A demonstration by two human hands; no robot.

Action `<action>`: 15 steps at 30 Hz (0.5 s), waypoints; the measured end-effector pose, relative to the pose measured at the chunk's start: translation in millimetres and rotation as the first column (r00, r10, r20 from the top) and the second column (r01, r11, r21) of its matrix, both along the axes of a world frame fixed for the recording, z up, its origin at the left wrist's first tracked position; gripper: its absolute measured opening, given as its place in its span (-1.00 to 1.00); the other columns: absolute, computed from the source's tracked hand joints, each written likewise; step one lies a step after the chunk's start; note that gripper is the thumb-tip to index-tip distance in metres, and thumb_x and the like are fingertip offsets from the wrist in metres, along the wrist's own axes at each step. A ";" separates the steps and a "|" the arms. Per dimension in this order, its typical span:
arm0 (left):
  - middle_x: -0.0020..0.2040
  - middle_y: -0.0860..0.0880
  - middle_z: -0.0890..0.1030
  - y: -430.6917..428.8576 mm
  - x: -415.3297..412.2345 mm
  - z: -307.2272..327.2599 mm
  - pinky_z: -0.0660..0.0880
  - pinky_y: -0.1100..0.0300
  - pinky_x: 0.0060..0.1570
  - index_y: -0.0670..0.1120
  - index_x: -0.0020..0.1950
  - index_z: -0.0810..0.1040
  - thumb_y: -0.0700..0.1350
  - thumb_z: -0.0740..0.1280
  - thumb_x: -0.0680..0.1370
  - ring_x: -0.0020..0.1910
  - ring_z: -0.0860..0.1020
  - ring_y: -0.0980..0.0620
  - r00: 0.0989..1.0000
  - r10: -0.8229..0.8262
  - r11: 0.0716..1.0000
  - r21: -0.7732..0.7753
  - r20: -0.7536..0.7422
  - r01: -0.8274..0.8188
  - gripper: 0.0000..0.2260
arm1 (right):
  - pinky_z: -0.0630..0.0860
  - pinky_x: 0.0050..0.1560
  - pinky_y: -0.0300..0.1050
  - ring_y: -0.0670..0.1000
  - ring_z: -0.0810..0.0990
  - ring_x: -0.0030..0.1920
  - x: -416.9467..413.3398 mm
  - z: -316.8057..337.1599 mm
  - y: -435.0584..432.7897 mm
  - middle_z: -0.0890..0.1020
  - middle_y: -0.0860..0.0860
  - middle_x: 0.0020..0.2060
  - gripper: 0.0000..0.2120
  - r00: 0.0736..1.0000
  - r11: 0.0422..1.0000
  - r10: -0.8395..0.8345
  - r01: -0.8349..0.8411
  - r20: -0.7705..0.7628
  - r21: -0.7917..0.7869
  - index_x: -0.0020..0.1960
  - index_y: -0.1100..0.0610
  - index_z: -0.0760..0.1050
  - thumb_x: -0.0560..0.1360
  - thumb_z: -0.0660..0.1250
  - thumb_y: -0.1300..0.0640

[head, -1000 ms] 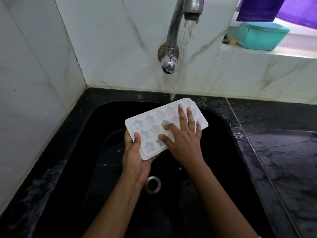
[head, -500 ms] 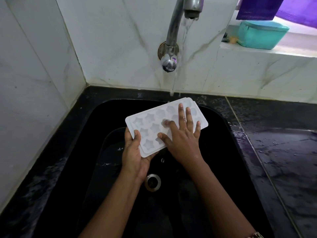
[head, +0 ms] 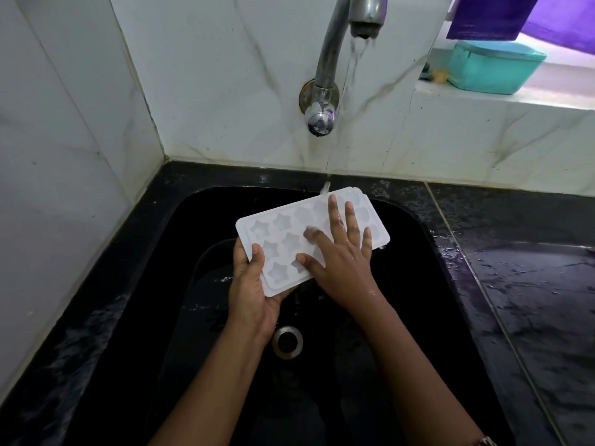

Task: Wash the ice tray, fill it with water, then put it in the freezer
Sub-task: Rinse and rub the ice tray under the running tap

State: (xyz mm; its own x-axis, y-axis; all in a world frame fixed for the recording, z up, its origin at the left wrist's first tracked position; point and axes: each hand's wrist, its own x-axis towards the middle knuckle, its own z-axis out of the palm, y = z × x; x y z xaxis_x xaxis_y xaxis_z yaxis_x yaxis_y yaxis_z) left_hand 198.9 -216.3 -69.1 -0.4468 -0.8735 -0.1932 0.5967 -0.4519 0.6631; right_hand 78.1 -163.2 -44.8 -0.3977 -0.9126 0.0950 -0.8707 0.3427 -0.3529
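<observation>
Left hand (head: 254, 291): thumb clamped over near rim, gripping ice tray (head: 283, 222).
Right hand (head: 341, 262): fingers spread flat, rubbing moulds.
Stream (head: 352, 66): now striking tray's far edge.
Stage: washing underway, filling pending.

The fingers (head: 335, 217) of my right hand (head: 341, 259) shift slightly left across the ice tray (head: 283, 233), and the water stream (head: 352, 66) now splashes its far edge.

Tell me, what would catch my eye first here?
A white ice tray with star-shaped cups is held over the black sink, the left hand gripping its left end while the right hand lies flat on it. Water runs from the steel tap onto the tray's far edge.
</observation>
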 end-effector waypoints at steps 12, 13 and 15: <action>0.22 -0.05 0.61 -3.6 0.6 -1.8 0.57 -0.18 -0.03 0.14 0.35 0.40 -0.07 0.14 0.64 0.15 0.61 -0.11 0.999 0.035 0.999 0.031 -0.028 -0.035 -0.70 | -0.30 0.42 0.20 -0.05 -0.44 0.44 -10.5 0.6 2.7 -0.30 -0.21 0.45 -0.66 0.994 0.996 0.055 -0.047 0.098 -0.080 0.30 -0.17 0.41 0.53 0.23 -0.14; 0.21 -0.05 0.61 -3.9 0.5 -2.0 0.58 -0.16 -0.07 0.15 0.34 0.41 -0.07 0.14 0.64 0.13 0.62 -0.10 0.999 0.039 0.999 0.040 -0.029 -0.038 -0.71 | -0.27 0.42 0.19 -0.03 -0.35 0.48 -14.9 2.5 4.1 -0.21 -0.21 0.47 -0.73 0.993 0.990 0.036 -0.020 0.110 -0.137 0.21 -0.15 0.49 0.52 0.27 -0.12; 0.22 -0.05 0.61 -3.5 0.3 -2.2 0.59 -0.13 -0.11 0.15 0.36 0.40 -0.07 0.14 0.64 0.12 0.62 -0.10 0.999 0.044 0.998 0.049 -0.022 -0.043 -0.70 | -0.23 0.43 0.16 -0.04 -0.20 0.52 -20.1 5.7 5.8 -0.02 -0.18 0.51 -0.86 0.991 0.980 -0.012 0.038 0.135 -0.196 0.01 -0.10 0.58 0.50 0.32 -0.10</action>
